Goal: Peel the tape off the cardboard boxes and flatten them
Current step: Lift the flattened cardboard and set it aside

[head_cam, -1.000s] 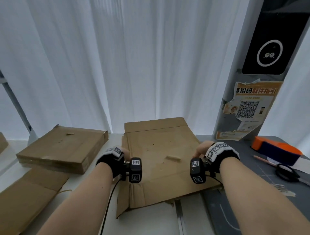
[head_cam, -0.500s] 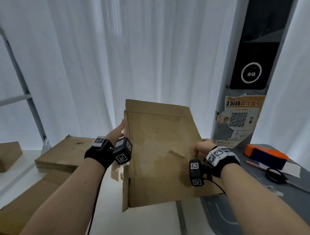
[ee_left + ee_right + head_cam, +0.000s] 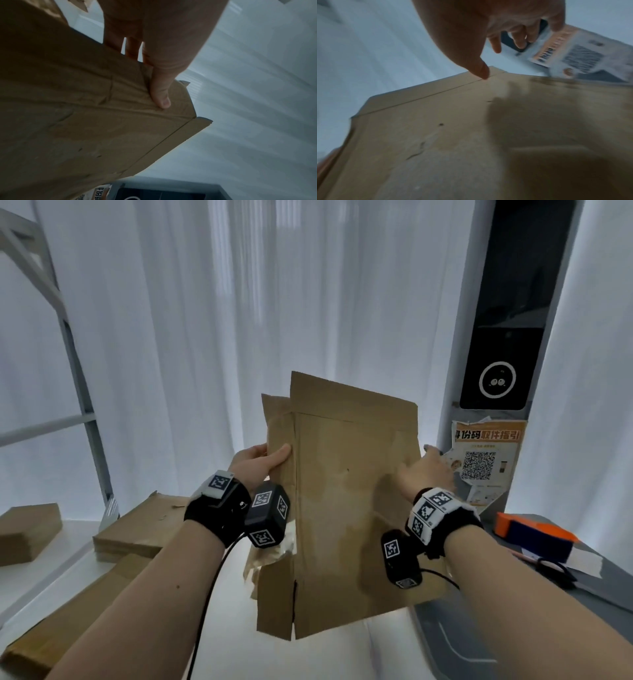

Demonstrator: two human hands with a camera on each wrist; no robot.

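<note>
Flattened box looks light, stiff, floppy at creases; left hand pinches left edge, right hand open w/ relaxed fingers by right edge.

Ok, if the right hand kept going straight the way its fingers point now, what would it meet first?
Probably the orange-and-white QR-code poster on the grey pillar. The right hand reaches past the right edge of the flattened brown cardboard box, fingers aimed at the poster; the gap between them is hard to judge.

Left grip pinching, right loose
</note>
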